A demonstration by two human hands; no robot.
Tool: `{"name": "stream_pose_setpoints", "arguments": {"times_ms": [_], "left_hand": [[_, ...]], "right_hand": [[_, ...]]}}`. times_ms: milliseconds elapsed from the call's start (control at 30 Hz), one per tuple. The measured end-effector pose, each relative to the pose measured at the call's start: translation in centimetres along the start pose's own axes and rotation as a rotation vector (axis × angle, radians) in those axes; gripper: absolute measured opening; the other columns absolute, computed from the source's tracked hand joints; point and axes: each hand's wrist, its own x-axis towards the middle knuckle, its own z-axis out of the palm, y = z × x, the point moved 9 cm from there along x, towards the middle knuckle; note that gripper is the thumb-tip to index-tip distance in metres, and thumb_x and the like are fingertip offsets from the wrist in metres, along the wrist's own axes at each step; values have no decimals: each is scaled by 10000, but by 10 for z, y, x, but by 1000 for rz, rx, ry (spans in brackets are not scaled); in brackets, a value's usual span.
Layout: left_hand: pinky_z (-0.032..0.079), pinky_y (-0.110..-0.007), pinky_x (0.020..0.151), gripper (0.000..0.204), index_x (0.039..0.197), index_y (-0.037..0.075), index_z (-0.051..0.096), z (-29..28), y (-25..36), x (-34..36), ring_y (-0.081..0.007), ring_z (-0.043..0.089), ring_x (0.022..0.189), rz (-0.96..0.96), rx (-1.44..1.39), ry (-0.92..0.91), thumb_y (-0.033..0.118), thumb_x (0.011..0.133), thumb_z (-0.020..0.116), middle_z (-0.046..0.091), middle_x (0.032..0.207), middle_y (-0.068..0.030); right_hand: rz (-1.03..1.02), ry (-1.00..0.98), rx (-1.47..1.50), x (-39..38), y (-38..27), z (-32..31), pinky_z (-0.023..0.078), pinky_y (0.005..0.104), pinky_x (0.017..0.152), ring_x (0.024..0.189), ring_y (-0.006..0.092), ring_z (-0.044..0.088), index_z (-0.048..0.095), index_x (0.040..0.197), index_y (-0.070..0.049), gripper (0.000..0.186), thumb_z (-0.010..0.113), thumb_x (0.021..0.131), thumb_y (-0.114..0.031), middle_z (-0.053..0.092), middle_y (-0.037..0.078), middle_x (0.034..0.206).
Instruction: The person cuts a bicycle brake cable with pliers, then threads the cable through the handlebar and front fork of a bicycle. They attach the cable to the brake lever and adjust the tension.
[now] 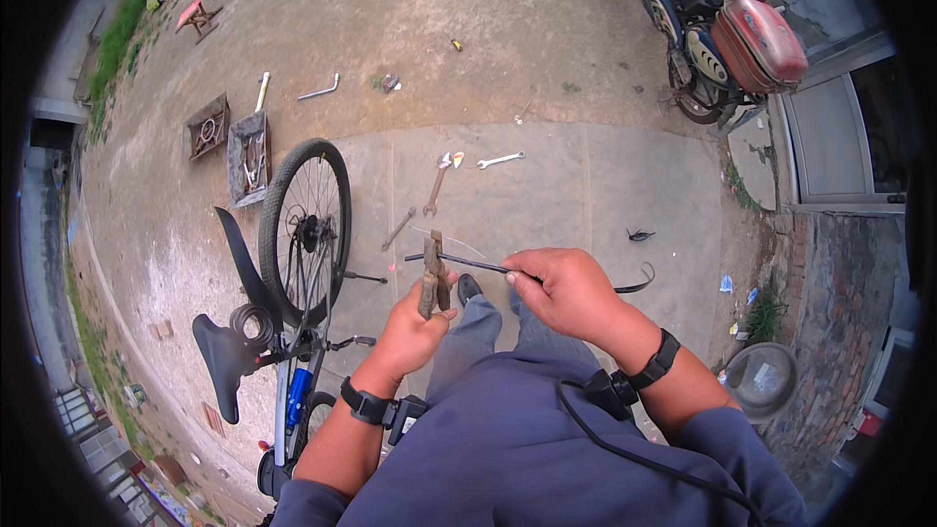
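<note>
My left hand (418, 329) grips a pair of rusty pliers (433, 276) held upright, its jaws closed on a thin black cable (468, 263). My right hand (564, 290) pinches the same cable just right of the pliers, and the cable's tail curves out past that hand to the right. Both hands are above my knees and one black shoe (468, 286). A bicycle (293, 283) stands to my left with its rear wheel, black mudguard and black saddle toward me.
Wrenches (500, 160) and other tools lie on the concrete slab ahead. Two tool trays (246, 158) sit on the dirt at left. A motorcycle with a red tank (722, 39) is parked at the upper right, and a metal bowl (761, 379) is by the brick wall.
</note>
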Motion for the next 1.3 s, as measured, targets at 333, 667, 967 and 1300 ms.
{"name": "stream_pose_setpoints", "arguments": {"times_ms": [333, 667, 967, 1300], "left_hand": [[430, -488, 1193, 816, 1631, 9, 254, -1, 1, -1, -283, 284, 1582, 35, -35, -15, -161, 850, 418, 336, 1656, -126], [451, -463, 1187, 817, 1618, 20, 297, -1, 0, 2, -277, 315, 1561, 33, 10, 28, -137, 829, 444, 366, 1647, -140], [450, -454, 1190, 790, 1598, 25, 336, 2, 0, 3, -257, 338, 1545, 14, 24, 31, -152, 835, 434, 376, 1640, -128], [453, -456, 1181, 763, 1584, 34, 359, -2, 4, 4, -257, 392, 1513, 55, 28, 39, -139, 844, 430, 425, 1598, -126]], "right_hand": [[-54, 37, -19, 2, -9, -1, 579, 413, 726, 824, 360, 726, 761, 1085, -26, 186, 689, 947, -127, 757, 177, 937], [-85, 44, -32, 6, -12, 4, 575, 412, 702, 786, 361, 721, 762, 1079, -30, 179, 685, 947, -122, 753, 175, 908], [-100, 47, -14, 8, -9, 9, 574, 416, 708, 791, 360, 717, 759, 1081, -34, 177, 681, 949, -123, 751, 165, 910], [-74, 20, -2, 9, -8, 7, 569, 423, 702, 790, 363, 713, 756, 1079, -31, 180, 678, 949, -128, 742, 171, 884]]}}
